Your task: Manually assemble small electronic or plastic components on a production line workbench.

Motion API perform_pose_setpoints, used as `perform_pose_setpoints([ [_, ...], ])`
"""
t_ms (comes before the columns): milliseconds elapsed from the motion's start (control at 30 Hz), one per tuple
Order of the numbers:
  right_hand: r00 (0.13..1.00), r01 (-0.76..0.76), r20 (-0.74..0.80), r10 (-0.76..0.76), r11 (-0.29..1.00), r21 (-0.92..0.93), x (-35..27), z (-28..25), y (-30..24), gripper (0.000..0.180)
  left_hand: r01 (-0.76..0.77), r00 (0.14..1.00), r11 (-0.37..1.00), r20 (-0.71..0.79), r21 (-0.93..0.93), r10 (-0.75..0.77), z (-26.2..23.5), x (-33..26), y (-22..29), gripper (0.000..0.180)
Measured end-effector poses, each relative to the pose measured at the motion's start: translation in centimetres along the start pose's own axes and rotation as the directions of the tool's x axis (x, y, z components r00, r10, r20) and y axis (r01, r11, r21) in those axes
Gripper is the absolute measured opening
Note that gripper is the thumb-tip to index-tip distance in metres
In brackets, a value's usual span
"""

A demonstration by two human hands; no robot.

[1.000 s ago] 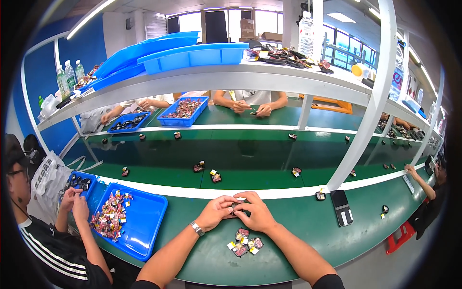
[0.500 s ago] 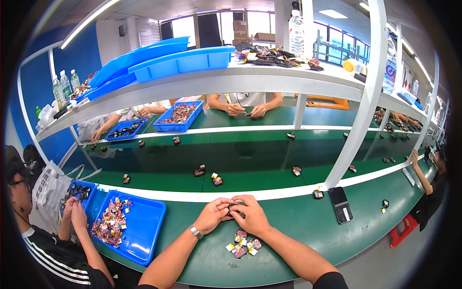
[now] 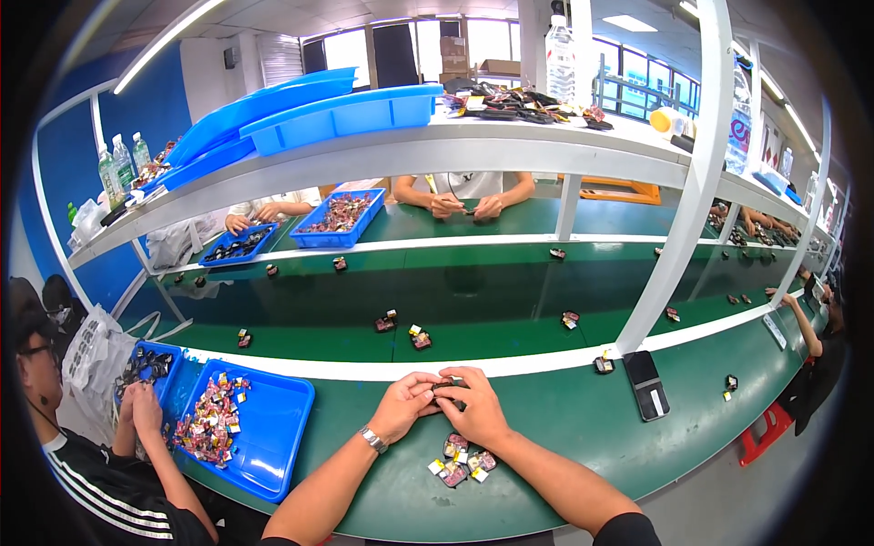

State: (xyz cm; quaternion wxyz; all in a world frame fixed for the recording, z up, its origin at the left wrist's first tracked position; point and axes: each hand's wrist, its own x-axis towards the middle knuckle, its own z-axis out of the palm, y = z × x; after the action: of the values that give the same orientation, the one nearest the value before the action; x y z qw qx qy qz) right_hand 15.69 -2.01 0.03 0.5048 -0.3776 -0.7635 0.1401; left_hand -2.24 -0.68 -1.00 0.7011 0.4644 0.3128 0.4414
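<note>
My left hand (image 3: 402,407) and my right hand (image 3: 473,408) meet over the green bench, fingertips pinched together on a small dark part (image 3: 446,388) held between them. A watch sits on my left wrist. Just below my hands lies a small pile of several little parts (image 3: 458,457) with yellow, red and white bits on the bench top.
A blue tray (image 3: 273,437) of mixed small parts sits to my left, with a person in a striped sleeve beside it. A black phone (image 3: 646,397) lies to my right. Loose parts dot the green conveyor (image 3: 473,300). People work across the shelf frame.
My hands stay joined on the small part; the view has tilted slightly, so hands and pile sit a little lower and nearer centre.
</note>
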Motion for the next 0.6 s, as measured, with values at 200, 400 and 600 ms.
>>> perform_pose_setpoints([
  [200, 1.000, -0.010, 0.015, 0.009, 1.000, 0.013, 0.24, 0.06, -0.62, 0.022, -0.082, 0.997, 0.997, -0.010, -0.011, 0.082, 0.05, 0.25, -0.35, 0.022],
  [400, 0.994, 0.104, -0.017, -0.106, 0.991, -0.083, 0.72, -0.60, -0.69, 0.025, -0.119, 0.992, 0.984, 0.019, -0.133, 0.123, -0.47, 0.44, -0.52, 0.021],
  [600, 0.993, 0.104, -0.047, -0.107, 0.993, -0.060, 0.44, -0.33, -0.31, 0.021, -0.113, 0.993, 0.987, 0.029, -0.110, 0.117, 0.02, 0.49, -0.54, 0.021],
])
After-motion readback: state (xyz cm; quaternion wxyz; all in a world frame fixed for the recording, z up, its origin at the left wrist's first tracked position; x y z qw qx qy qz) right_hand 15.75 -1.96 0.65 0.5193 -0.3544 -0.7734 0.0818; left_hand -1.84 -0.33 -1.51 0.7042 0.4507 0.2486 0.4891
